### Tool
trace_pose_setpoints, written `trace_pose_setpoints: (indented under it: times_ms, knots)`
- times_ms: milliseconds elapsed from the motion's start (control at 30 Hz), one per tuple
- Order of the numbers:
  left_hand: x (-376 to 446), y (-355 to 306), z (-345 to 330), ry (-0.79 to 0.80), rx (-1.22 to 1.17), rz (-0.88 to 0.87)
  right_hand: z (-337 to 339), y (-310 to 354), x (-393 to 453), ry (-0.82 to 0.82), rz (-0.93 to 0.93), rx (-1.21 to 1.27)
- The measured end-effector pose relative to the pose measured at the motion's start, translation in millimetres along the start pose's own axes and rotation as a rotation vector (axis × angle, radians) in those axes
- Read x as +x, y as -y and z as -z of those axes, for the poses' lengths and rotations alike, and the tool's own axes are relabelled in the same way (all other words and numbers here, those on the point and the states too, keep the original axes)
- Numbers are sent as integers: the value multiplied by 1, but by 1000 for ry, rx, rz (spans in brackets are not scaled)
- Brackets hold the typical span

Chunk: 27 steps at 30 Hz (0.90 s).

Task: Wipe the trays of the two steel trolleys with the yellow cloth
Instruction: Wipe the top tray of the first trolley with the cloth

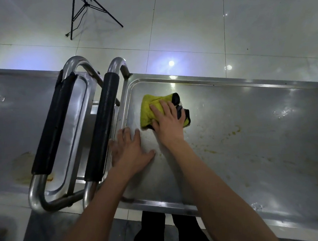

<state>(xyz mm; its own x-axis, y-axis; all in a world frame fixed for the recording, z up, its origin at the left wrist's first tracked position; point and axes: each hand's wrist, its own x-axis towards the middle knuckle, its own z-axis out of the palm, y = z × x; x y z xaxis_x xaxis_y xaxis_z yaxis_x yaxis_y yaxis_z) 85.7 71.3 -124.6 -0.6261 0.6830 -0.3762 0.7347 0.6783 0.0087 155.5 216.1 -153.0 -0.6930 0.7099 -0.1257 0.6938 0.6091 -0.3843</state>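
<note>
On my far left I see the left trolley's tray (pixel 14 130), dull steel with a brownish stain near its front edge. Next to it stand two looped steel handles side by side, the left handle (pixel 55 125) and the right handle (pixel 105 124), each sleeved in black foam. Just right of those, my left hand (pixel 130 148) lies flat on the near left corner of the right trolley's tray (pixel 249 132), fingers spread and straight, holding nothing, fingertips close to the tray's raised rim. Directly beside it, my right hand (pixel 168 119) presses down on the yellow cloth (pixel 150 109), palm and straight fingers flat across it; the cloth is bunched, with a dark patch showing at its right side, and sits in the tray's left part towards the far rim. Further right the steel carries yellowish smears (pixel 232 132) and wet glints. Beyond the trolleys, black tripod legs (pixel 90 10) stand on the pale tiled floor (pixel 222 21).
</note>
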Motion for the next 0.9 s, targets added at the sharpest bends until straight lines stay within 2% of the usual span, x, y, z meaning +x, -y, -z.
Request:
trace_pose_setpoints:
  times_ms: [333, 533, 700, 900]
  knots:
    - [-1, -5, 0, 23, 29, 30, 39, -137, -44, -133, -225, 23]
    - [3, -12, 4, 44, 15, 19, 60, -194, -59, -177, -310, 12]
    - [0, -8, 7, 10, -10, 5, 53, -187, -58, -206, -346, -17]
    - [-6, -1, -2, -1, -11, 16, 29, -136, -59, -204, -357, -32]
